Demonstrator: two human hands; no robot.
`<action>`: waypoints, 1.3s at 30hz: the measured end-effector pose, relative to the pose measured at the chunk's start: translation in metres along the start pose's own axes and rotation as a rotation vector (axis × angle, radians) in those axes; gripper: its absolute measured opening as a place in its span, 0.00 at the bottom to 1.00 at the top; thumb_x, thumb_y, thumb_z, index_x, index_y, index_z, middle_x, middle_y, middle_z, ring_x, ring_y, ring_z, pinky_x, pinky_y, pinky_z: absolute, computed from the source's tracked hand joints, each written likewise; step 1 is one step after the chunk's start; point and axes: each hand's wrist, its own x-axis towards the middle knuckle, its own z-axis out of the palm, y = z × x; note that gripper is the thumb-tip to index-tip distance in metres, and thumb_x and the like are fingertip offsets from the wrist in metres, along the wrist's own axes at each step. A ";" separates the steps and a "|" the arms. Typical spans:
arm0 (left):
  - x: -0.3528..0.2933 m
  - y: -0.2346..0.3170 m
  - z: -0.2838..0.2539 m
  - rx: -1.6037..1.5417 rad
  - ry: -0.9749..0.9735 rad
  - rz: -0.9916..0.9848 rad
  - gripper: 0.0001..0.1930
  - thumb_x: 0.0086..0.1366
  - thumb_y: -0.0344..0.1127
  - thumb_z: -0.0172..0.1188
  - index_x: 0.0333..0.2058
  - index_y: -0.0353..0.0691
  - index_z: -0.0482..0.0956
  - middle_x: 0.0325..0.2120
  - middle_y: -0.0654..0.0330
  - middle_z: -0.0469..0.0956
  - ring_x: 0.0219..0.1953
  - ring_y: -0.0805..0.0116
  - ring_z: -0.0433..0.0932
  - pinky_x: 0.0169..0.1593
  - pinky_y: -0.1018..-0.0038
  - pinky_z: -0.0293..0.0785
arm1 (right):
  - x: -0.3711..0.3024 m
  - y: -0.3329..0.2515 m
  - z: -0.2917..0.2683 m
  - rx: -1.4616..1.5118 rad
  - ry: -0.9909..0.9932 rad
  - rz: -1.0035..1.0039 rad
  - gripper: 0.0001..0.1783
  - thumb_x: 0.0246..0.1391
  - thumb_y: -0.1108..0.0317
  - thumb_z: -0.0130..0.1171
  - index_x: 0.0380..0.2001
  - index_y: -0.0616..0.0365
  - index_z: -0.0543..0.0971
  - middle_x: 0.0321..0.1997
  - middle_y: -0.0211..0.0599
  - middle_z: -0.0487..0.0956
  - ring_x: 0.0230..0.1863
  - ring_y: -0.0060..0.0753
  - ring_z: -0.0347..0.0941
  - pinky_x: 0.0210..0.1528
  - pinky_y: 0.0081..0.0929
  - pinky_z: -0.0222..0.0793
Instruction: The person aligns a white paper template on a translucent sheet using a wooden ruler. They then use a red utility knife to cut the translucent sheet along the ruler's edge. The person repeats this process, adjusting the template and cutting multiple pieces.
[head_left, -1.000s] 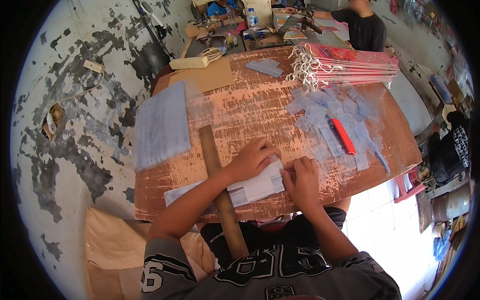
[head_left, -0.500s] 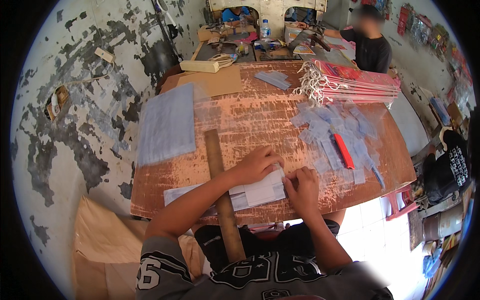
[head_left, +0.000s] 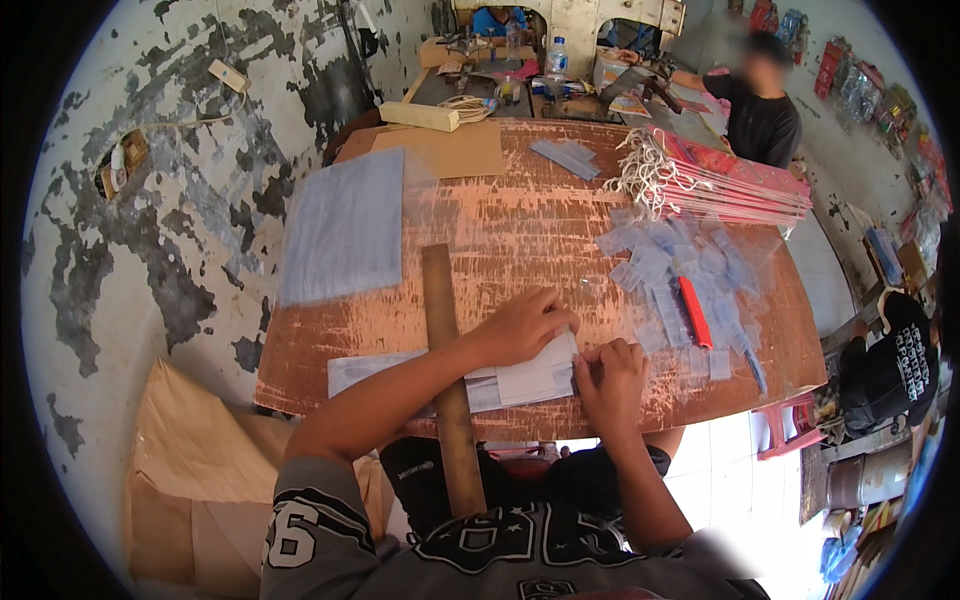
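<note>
A strip of translucent plastic sheets (head_left: 362, 376) lies along the table's near edge, with white card pieces (head_left: 527, 384) on its right part. My left hand (head_left: 520, 328) bends over the far edge of the card, its fingers curled down and pressed together on it. At the right end of the card, my right hand (head_left: 612, 385) is closed, with thumb and fingertips pinched at the edge. Its fingertips partly hide what they grip. A long brownish ruler (head_left: 437, 290) lies across the strip, passing under my left forearm and out over the table edge.
Right of my hands lie scattered clear plastic offcuts (head_left: 655, 262) and a red cutter (head_left: 693, 312). Behind them is a stack of red bags with white cords (head_left: 720, 180). A pile of plastic sheets (head_left: 345, 230) lies far left, near brown cardboard (head_left: 470, 155). Another person (head_left: 765, 115) sits far right.
The whole view has shifted slightly. Both hands stay at the card edges, with only small finger movements; the white card shows slightly more between them. The ruler stays across the strip.
</note>
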 end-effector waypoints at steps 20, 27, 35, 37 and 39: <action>-0.002 0.002 -0.001 -0.060 0.059 -0.037 0.15 0.72 0.31 0.68 0.55 0.41 0.79 0.43 0.54 0.77 0.47 0.53 0.77 0.55 0.54 0.74 | -0.002 -0.002 -0.002 -0.055 0.014 -0.094 0.06 0.60 0.66 0.72 0.36 0.54 0.85 0.40 0.38 0.78 0.47 0.50 0.73 0.50 0.50 0.63; 0.000 -0.001 -0.003 -0.095 0.003 -0.087 0.14 0.72 0.30 0.68 0.53 0.39 0.78 0.43 0.54 0.77 0.47 0.54 0.78 0.55 0.56 0.75 | -0.011 -0.006 -0.009 -0.086 -0.016 -0.129 0.07 0.61 0.68 0.72 0.42 0.54 0.88 0.40 0.36 0.77 0.46 0.47 0.73 0.49 0.48 0.64; -0.003 0.001 -0.003 -0.037 0.026 -0.030 0.10 0.73 0.29 0.68 0.51 0.48 0.87 0.43 0.57 0.76 0.47 0.55 0.77 0.55 0.58 0.76 | -0.015 -0.006 -0.010 -0.036 -0.048 -0.094 0.10 0.61 0.70 0.71 0.46 0.55 0.87 0.40 0.38 0.77 0.46 0.48 0.73 0.50 0.47 0.65; -0.002 0.002 -0.004 -0.035 0.027 -0.009 0.10 0.73 0.29 0.67 0.49 0.49 0.89 0.43 0.58 0.76 0.47 0.55 0.77 0.54 0.59 0.76 | -0.015 -0.003 -0.009 -0.030 -0.045 -0.093 0.11 0.61 0.70 0.70 0.47 0.55 0.87 0.41 0.40 0.77 0.46 0.49 0.72 0.50 0.48 0.65; 0.000 0.002 -0.004 -0.030 0.027 0.001 0.09 0.73 0.29 0.67 0.48 0.49 0.89 0.42 0.58 0.76 0.47 0.56 0.77 0.54 0.59 0.76 | -0.016 -0.001 -0.009 -0.017 -0.040 -0.072 0.12 0.62 0.70 0.70 0.48 0.56 0.86 0.42 0.41 0.77 0.47 0.50 0.72 0.50 0.48 0.65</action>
